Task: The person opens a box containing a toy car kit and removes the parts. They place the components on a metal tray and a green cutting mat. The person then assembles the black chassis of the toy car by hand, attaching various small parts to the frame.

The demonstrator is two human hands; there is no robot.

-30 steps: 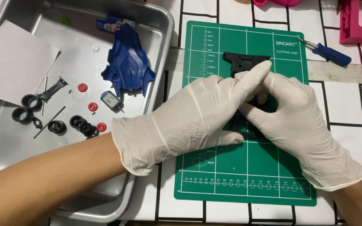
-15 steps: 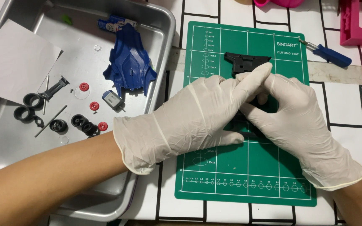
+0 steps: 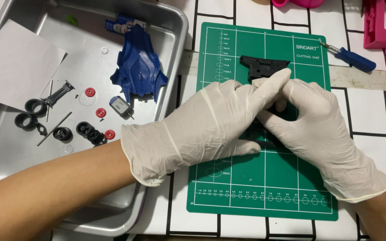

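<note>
While both gloved hands remain closed over the black chassis part on the green cutting mat, the left hand overlaps the right hand; no shift since earlier is evident, suggesting sustained pressing; the metal tray lies alongside.
</note>
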